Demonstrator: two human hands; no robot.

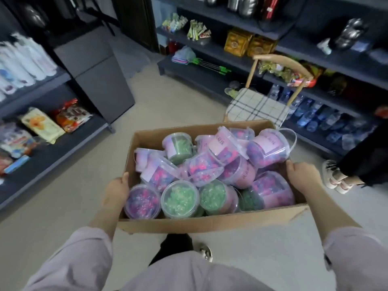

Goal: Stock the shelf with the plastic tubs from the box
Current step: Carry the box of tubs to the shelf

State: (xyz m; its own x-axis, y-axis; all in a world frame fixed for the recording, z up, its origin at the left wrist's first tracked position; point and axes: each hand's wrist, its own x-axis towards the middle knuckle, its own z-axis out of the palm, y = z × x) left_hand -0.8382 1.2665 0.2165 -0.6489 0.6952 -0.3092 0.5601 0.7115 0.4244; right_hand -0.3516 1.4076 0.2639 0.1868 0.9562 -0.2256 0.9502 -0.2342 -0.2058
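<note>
Left hand (116, 191): grips box's left wall.
Right hand (302, 172): grips its right wall.
Box (210, 222): full of plastic tubs (180, 198).

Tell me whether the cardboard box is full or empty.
Full: the cardboard box is heaped with plastic tubs, some upright, some tipped, reaching above its rim.

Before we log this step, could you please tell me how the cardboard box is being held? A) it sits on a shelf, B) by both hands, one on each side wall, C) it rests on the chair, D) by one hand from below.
B: the left hand and right hand each grip a side wall of the cardboard box, which is carried above the floor.
</note>
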